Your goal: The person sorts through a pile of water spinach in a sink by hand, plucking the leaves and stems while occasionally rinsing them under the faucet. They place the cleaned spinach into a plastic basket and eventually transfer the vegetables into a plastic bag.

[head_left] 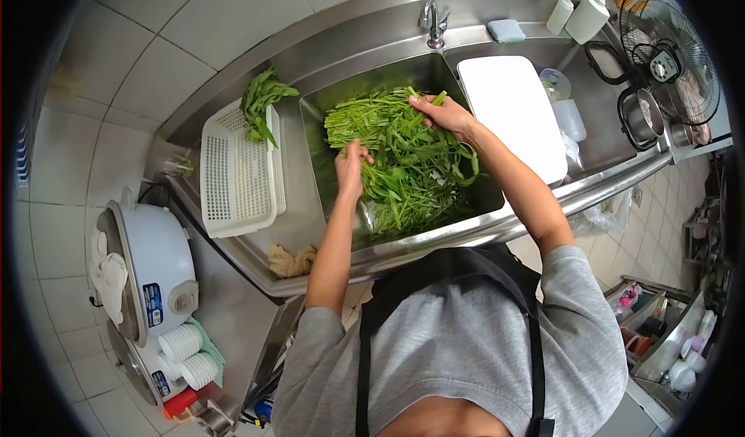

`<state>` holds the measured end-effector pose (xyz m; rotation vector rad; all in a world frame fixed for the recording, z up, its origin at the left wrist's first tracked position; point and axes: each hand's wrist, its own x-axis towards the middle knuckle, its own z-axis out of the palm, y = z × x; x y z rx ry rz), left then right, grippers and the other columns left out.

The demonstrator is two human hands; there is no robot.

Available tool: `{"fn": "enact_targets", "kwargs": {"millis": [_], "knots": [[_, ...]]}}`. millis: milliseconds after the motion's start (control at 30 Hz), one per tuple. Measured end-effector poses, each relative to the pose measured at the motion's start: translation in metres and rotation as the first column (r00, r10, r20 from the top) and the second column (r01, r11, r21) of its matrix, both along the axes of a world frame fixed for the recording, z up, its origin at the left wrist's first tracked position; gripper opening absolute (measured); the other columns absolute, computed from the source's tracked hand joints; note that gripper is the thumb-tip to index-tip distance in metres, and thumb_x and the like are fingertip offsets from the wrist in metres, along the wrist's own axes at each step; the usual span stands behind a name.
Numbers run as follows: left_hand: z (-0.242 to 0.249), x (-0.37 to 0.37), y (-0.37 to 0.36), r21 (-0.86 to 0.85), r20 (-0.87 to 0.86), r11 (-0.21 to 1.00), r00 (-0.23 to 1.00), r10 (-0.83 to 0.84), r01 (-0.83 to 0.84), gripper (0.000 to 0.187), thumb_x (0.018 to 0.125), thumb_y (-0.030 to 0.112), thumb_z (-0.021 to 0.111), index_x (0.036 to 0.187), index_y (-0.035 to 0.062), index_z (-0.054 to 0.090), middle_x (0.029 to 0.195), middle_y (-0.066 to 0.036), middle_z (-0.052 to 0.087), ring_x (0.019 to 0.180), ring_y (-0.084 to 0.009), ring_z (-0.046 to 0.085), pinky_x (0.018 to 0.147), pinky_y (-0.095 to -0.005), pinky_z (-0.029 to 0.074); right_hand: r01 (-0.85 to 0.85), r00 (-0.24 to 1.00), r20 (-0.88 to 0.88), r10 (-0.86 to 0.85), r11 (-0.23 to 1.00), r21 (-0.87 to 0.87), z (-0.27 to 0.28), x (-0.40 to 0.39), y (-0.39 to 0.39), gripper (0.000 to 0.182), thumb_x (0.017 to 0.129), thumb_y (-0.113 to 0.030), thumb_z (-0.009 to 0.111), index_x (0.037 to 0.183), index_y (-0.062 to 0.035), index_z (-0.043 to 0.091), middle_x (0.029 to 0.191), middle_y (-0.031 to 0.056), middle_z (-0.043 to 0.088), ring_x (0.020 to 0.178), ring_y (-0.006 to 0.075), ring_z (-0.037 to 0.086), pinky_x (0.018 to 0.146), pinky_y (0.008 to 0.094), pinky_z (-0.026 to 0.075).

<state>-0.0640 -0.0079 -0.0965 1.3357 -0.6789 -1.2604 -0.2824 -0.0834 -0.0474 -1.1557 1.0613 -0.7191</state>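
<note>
Green leafy vegetables with long stalks (411,181) fill the left basin of a steel sink (310,123). My right hand (444,116) is closed round a few thick green stalks at the upper right of the pile, with leaves hanging below it. At the pile's left side my left hand (355,165) is closed on some green stems, its fingers curled. A small bunch of leafy greens (262,103) lies over the far end of a white perforated basket (237,173), left of the basin.
A white board (512,115) lies over the right basin. Behind the basin stands a faucet (433,26). A fan (667,64) and a pot (644,115) are at the right. A beige cloth (291,260) lies front left, near a rice cooker (159,258).
</note>
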Motion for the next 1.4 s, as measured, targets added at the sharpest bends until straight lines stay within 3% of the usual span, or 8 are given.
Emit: {"fn": "enact_targets", "kwargs": {"millis": [100,267,467,633,800,1067,1267,1400], "knots": [[0.018,0.014,-0.001,-0.074,0.183,0.997,0.983,-0.022,0.036,0.030,0.081,0.030,0.062,0.082,0.0019,0.053,0.065,-0.004,0.052,0.051,-0.0096,0.045,0.050,-0.0274,0.040,-0.090,0.990,-0.100,0.094,0.995,0.043,0.002,-0.007,0.002,0.044,0.078,-0.049,0.059,0.073,-0.0050,0.056,0.054,-0.0013,0.046,0.048,0.0070,0.041,0.045,0.0216,0.033],[0.061,-0.023,-0.005,0.061,0.603,0.763,0.586,-0.542,0.643,0.025,0.080,0.026,0.064,0.090,0.0038,0.063,0.072,-0.003,0.060,0.056,-0.0060,0.046,0.054,-0.0238,0.041,-0.351,0.912,-0.186,0.366,0.930,0.106,0.007,0.013,0.007,0.041,0.081,-0.048,0.057,0.078,-0.0067,0.056,0.056,-0.0021,0.045,0.052,0.0064,0.041,0.047,0.0211,0.033],[0.056,-0.006,0.001,0.112,0.631,0.788,0.569,-0.527,0.606,0.022,0.078,0.022,0.064,0.082,0.0009,0.061,0.068,-0.005,0.060,0.061,-0.0072,0.050,0.058,-0.0245,0.042,-0.527,0.846,-0.058,0.531,0.847,0.064,-0.001,-0.010,0.005,0.044,0.077,-0.043,0.064,0.098,-0.0054,0.055,0.074,-0.0026,0.051,0.064,0.0085,0.047,0.063,0.0204,0.039],[0.050,0.025,0.017,0.171,0.690,0.742,0.459,-0.560,0.648,0.021,0.076,0.022,0.066,0.078,0.0014,0.062,0.067,-0.004,0.061,0.060,-0.0057,0.050,0.056,-0.0257,0.043,-0.308,0.952,0.088,0.295,0.906,0.292,0.018,-0.045,0.009,0.030,0.088,-0.016,0.051,0.115,-0.0032,0.049,0.076,-0.0030,0.055,0.061,0.0022,0.046,0.060,0.0156,0.039],[0.038,0.030,0.025,0.636,0.580,0.556,0.143,-0.802,0.535,0.032,0.068,0.035,0.069,0.083,0.0060,0.066,0.067,-0.011,0.061,0.062,-0.0180,0.058,0.065,-0.0337,0.045,-0.112,0.973,0.227,0.029,0.926,0.360,-0.014,-0.072,-0.008,0.022,0.092,-0.023,0.041,0.107,-0.0082,0.050,0.073,-0.0019,0.052,0.065,0.0080,0.049,0.057,0.0253,0.043],[0.050,-0.047,0.018,0.255,0.657,0.608,0.327,-0.680,0.752,0.025,0.077,0.027,0.064,0.088,0.0044,0.066,0.081,-0.012,0.065,0.070,-0.0174,0.061,0.070,-0.0295,0.046,-0.119,0.928,0.367,-0.063,0.885,0.451,-0.017,-0.059,-0.013,0.028,0.092,-0.024,0.042,0.112,-0.0055,0.048,0.086,0.0053,0.059,0.076,0.0145,0.060,0.067,0.0313,0.055],[0.025,-0.079,-0.002,-0.009,0.619,0.718,0.568,-0.542,0.696,0.024,0.077,0.023,0.063,0.093,0.0061,0.065,0.064,-0.010,0.061,0.059,-0.0147,0.057,0.061,-0.0301,0.045,-0.130,0.874,0.468,-0.128,0.867,0.481,-0.026,-0.021,-0.005,0.024,0.093,-0.023,0.039,0.104,-0.0031,0.046,0.094,0.0137,0.057,0.081,0.0219,0.058,0.068,0.0359,0.053],[0.037,-0.068,-0.002,0.170,0.370,0.736,0.650,-0.664,0.655,0.022,0.079,0.022,0.063,0.090,0.0029,0.065,0.056,-0.001,0.053,0.053,-0.0073,0.047,0.051,-0.0240,0.040,-0.077,0.886,0.437,-0.157,0.879,0.471,-0.021,-0.015,-0.002,0.028,0.093,-0.027,0.038,0.105,-0.0038,0.048,0.091,0.0098,0.057,0.081,0.0177,0.057,0.066,0.0324,0.050]]}}
